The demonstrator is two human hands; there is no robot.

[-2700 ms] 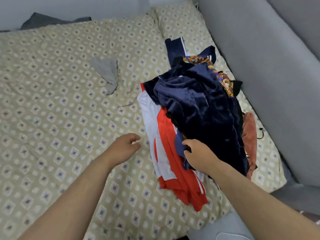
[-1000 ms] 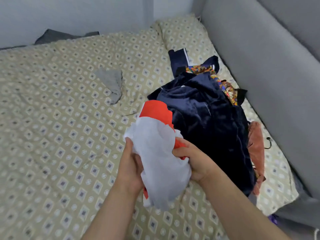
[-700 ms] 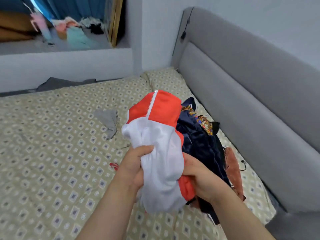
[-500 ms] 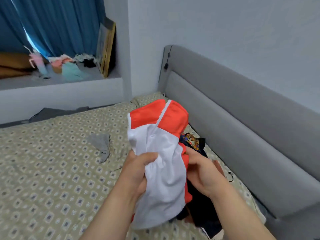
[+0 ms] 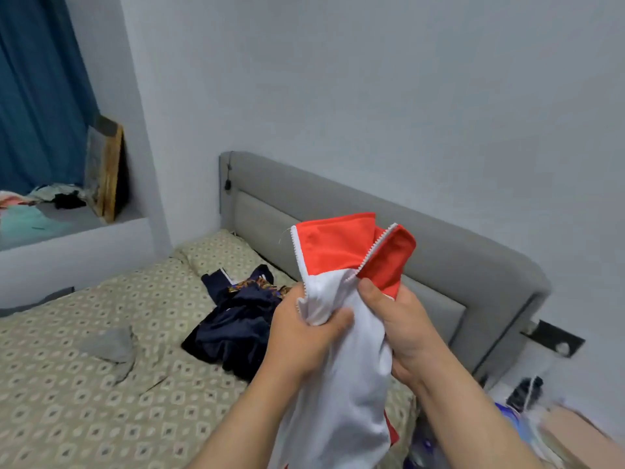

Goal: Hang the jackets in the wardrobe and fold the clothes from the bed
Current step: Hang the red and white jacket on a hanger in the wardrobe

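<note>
The red-and-white zip jacket (image 5: 341, 255) is held up in the air over the near right part of the bed (image 5: 101, 401), red top uppermost, zipper open, white body hanging down between the forearms. Both hands have a closed grip on it: the left hand (image 5: 304, 336) bunches the white cloth by 1 zipper edge, and the right hand (image 5: 402, 319) pinches the other edge where red meets white. Behind it on the patterned bed lie a heap of dark navy clothes (image 5: 236, 330) and, further left, 1 small grey garment (image 5: 108, 343), with the grey padded headboard (image 5: 439, 265) beyond.
</note>
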